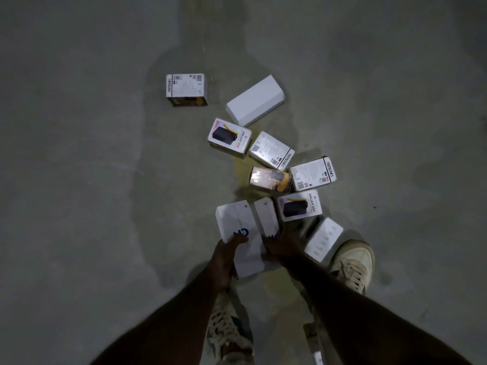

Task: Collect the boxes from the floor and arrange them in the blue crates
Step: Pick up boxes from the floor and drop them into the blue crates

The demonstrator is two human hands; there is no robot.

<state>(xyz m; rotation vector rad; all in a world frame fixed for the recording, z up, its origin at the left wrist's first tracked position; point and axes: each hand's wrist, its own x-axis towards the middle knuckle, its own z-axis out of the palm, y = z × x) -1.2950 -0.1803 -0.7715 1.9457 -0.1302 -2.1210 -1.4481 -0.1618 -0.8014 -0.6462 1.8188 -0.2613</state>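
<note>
Collecting was underway: the left hand [228,255] gripped one white box [234,222], the right hand [281,245] its neighbour [266,216]. Next, lift both clear of the boxes scattered toward one o'clock; no crate was in view.

floor [79,154]: bare grey concrete, mottled, filling the whole view
stain [238,168]: yellowish patch on the concrete near the middle
light: dim, darker toward the corners, soft shadow across the centre

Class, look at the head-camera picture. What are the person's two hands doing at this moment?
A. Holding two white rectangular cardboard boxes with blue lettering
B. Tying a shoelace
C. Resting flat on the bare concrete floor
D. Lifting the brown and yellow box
A: the left hand and right hand grip the two white rectangular cardboard boxes with blue lettering, held side by side.
</note>
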